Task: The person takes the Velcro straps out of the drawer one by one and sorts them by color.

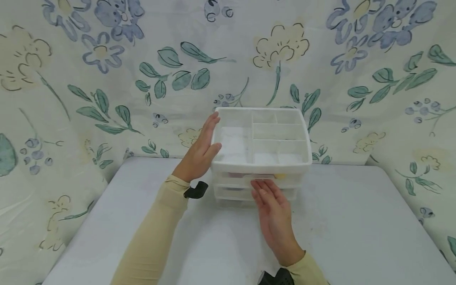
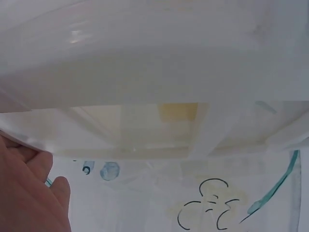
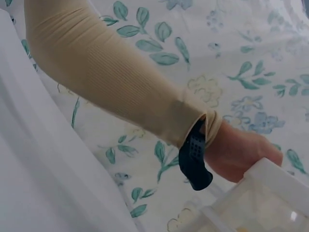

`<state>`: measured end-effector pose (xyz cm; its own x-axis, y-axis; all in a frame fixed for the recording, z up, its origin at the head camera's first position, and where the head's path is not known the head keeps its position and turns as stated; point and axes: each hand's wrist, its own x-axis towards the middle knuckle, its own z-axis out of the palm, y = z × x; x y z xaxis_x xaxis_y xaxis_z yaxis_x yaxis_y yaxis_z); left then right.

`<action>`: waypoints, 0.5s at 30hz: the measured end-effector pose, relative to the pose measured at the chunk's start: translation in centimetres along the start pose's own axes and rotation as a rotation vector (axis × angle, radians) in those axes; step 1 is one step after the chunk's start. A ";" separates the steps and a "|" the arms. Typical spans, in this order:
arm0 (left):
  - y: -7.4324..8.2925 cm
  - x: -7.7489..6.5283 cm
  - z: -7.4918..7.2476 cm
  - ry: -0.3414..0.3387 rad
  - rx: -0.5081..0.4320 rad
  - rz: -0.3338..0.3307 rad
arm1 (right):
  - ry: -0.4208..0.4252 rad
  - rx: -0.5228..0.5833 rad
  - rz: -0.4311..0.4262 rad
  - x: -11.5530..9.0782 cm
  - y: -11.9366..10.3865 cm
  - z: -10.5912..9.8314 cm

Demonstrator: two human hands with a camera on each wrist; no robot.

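A white plastic drawer organizer [image 1: 261, 168] stands at the back of the table, its divided top tray uncovered. My left hand [image 1: 197, 152] rests against the organizer's left side, fingers extended along the upper edge. In the left wrist view part of that hand [image 2: 31, 186] shows at the organizer's rim. With the palm turned up, my right hand [image 1: 274, 215] has its fingertips at the pull of the upper drawer [image 1: 235, 180], fingers nearly straight. Through that drawer's front something yellow [image 1: 280, 176] shows. The right wrist view looks across at the left hand [image 3: 241, 152] on the organizer's side.
Below the upper drawer sit further translucent drawers [image 1: 231, 194]. The organizer stands on a white tabletop [image 1: 356, 221]. Behind it and on both sides hangs a floral cloth [image 1: 228, 47]. Dark wrist bands [image 1: 196, 190] sit on both arms over beige sleeves.
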<state>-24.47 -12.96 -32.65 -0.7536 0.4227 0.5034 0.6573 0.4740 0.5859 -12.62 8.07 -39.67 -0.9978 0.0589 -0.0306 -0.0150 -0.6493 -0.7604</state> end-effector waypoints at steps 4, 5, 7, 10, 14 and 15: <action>0.0 -0.1 -0.2 -0.005 0.014 -0.005 | 0.000 0.043 0.010 -0.1 0.2 0.2; 0.0 -0.1 -0.3 -0.006 0.013 -0.006 | -0.002 0.045 0.010 -0.1 0.2 0.2; 0.0 -0.1 -0.3 -0.007 0.011 -0.009 | -0.004 0.046 0.005 -0.1 0.4 0.3; 0.1 -0.1 -0.3 -0.007 0.010 -0.015 | -0.007 0.052 -0.001 -0.3 0.5 0.3; 0.1 -0.1 -0.3 -0.016 0.014 -0.022 | 0.005 0.066 -0.006 -0.7 0.6 0.3; 0.1 0.0 -0.2 -0.020 0.016 -0.024 | 0.010 0.066 -0.006 -0.8 0.6 0.3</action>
<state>-24.39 -13.13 -32.46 -0.7687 0.4268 0.4764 0.6394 0.4960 0.5875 -11.86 7.44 -39.92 -0.9970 0.0704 -0.0326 -0.0258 -0.6978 -0.7158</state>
